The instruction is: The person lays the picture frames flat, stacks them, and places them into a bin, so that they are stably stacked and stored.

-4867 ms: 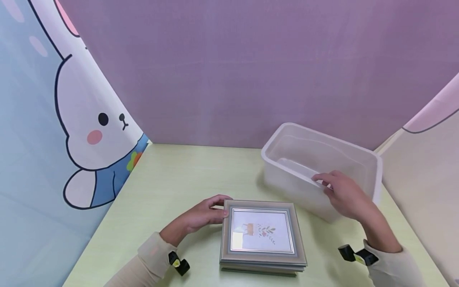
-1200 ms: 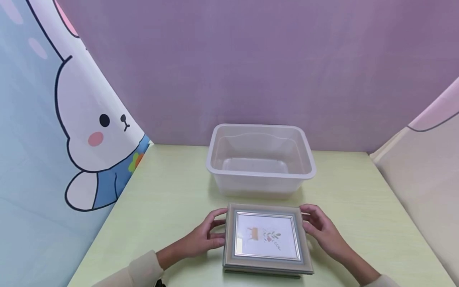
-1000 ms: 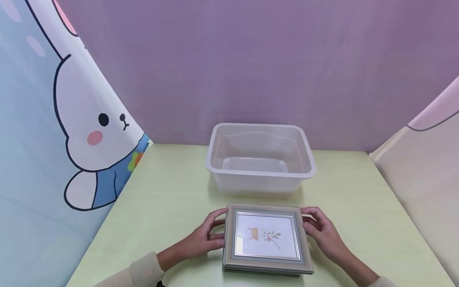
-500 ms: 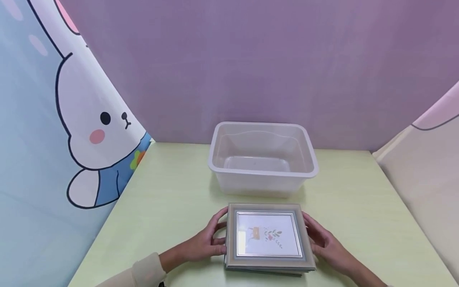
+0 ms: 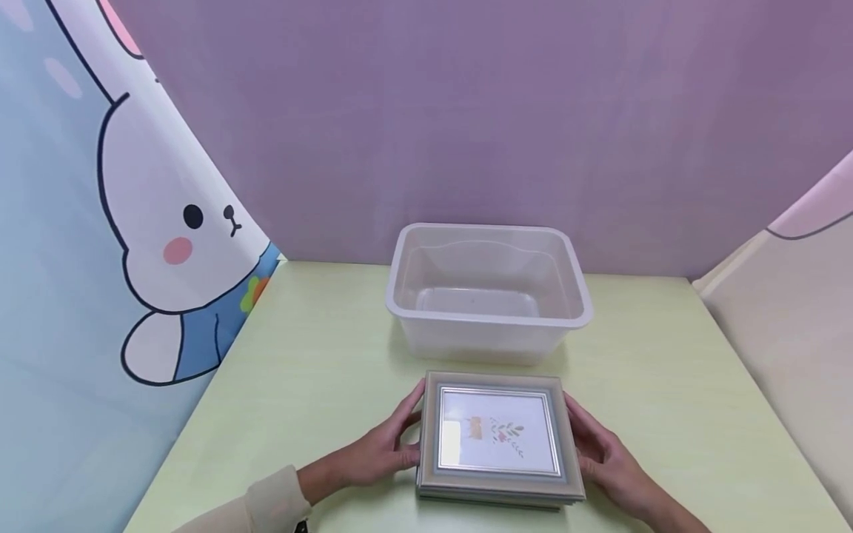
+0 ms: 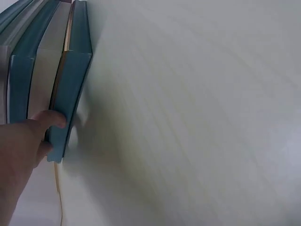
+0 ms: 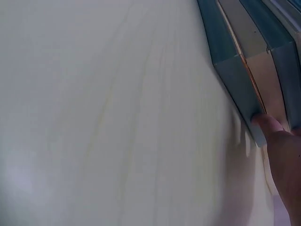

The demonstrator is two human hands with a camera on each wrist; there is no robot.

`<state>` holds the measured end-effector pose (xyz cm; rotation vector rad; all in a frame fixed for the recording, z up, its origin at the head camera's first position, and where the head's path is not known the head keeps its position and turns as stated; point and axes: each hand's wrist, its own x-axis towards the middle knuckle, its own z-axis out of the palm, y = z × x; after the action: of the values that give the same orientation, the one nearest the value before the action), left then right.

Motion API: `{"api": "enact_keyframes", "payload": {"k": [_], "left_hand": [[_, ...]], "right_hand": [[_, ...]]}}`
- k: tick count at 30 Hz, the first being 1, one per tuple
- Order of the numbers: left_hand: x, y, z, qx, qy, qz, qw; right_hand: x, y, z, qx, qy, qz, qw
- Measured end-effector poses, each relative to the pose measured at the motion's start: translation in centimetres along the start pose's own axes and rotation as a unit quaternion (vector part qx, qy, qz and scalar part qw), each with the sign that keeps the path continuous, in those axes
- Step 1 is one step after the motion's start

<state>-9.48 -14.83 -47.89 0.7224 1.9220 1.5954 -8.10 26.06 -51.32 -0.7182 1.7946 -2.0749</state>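
Observation:
A stack of several picture frames (image 5: 436,444) lies at the front middle of the table, the top one pale champagne with a silver inner border and a small plant print. On its left side my left hand (image 5: 380,451) grips the stack, with thumb and fingers spread along the edge. My right hand (image 5: 616,468) holds the opposite side in the same way. The left wrist view shows a thumb against the dark teal sides of the stacked frames (image 6: 77,77). In the right wrist view the other thumb presses the lowest layers of the frames (image 7: 235,80). Fingertips beneath are partly hidden.
A translucent white plastic bin (image 5: 489,321) stands just behind the stack, long side facing me, with nothing in it. The pale green table (image 5: 320,333) meets a purple backdrop (image 5: 426,133) at the back. A rabbit-print cloth (image 5: 153,222) hangs at the left.
The bin has moved from the right to the middle behind the stack. My right hand left the bin for the stack's right side. Lately both hands have settled closer around the stack's sides.

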Motion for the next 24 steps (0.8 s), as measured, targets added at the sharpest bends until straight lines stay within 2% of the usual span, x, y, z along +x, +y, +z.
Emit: {"api": "enact_keyframes", "payload": {"k": [2, 7, 10, 14, 24], "left_hand": [[0.0, 0.2, 0.0, 0.007, 0.003, -0.003, 1.0], [0.1, 1.1, -0.5, 0.016, 0.009, 0.015, 0.9997], [0.3, 2.1, -0.9, 0.013, 0.01, 0.026, 0.9995], [0.6, 3.8, -1.2, 0.011, 0.012, 0.022, 0.9996], [0.6, 7.3, -2.0, -0.019, 0.025, 0.017, 0.9994]], "right_hand": [[0.1, -0.2, 0.1, -0.004, 0.002, -0.006, 1.0], [0.4, -1.0, 0.3, 0.006, 0.001, -0.018, 0.9998], [0.7, -1.8, 0.4, 0.045, -0.005, -0.014, 0.9989], [1.0, -2.7, 0.3, 0.096, -0.02, -0.01, 0.9952], [2.1, -6.4, -0.1, 0.096, -0.037, -0.002, 0.9947]]}}
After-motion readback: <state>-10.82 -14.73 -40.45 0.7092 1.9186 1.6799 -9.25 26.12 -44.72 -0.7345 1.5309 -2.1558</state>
